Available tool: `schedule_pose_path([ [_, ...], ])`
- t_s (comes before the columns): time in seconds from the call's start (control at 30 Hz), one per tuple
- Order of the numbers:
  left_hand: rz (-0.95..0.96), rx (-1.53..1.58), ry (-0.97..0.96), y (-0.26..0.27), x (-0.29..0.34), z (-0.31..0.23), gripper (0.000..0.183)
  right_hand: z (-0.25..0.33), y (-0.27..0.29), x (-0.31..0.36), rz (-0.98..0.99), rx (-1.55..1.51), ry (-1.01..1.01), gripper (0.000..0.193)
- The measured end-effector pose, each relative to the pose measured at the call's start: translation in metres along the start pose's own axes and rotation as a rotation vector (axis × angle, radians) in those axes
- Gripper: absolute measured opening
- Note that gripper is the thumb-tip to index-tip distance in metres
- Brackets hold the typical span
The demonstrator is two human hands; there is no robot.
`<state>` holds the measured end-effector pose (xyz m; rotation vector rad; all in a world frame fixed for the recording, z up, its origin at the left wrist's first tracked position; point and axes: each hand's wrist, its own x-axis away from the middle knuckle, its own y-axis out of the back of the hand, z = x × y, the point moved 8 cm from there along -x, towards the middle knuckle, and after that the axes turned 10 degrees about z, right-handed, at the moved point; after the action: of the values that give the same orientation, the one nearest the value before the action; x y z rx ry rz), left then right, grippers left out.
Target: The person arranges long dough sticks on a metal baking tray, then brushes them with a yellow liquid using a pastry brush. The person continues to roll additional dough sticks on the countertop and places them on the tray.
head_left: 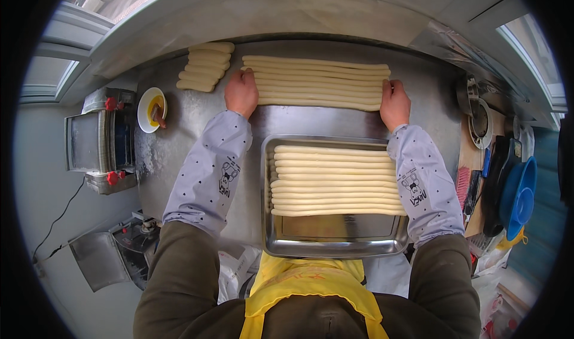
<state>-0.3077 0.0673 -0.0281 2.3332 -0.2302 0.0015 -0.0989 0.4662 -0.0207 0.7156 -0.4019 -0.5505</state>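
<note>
Several long pale dough strips (317, 83) lie side by side on the steel table, beyond the tray. My left hand (242, 94) is closed at their left ends, and my right hand (395, 104) pinches their right ends. Nearer to me, a rectangular metal tray (335, 247) holds a second row of long dough strips (338, 181), laid close together. The front part of that tray shows bare metal. Left of my left hand sits a group of shorter, thicker dough pieces (206, 67). Both my forearms wear pale dotted sleeve covers and reach past the tray's sides.
A white bowl (142, 113) with yellow liquid and a brush stands at the table's left. Beyond the left edge is a metal machine with red knobs (110, 104). On the right are a blue basin (519, 198), a pink brush (463, 186) and metal containers (469, 97).
</note>
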Motion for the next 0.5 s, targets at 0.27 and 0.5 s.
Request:
schedule_pose_path([
  [0.27, -0.033, 0.031, -0.033, -0.001, 0.011, -0.008, 0.041, 0.008, -0.001, 0.005, -0.010, 0.023, -0.017, 0.042],
  [0.5, -0.022, 0.030, -0.070, -0.002, 0.009, -0.010, 0.040, 0.008, -0.004, 0.004, -0.014, 0.057, 0.035, 0.041],
])
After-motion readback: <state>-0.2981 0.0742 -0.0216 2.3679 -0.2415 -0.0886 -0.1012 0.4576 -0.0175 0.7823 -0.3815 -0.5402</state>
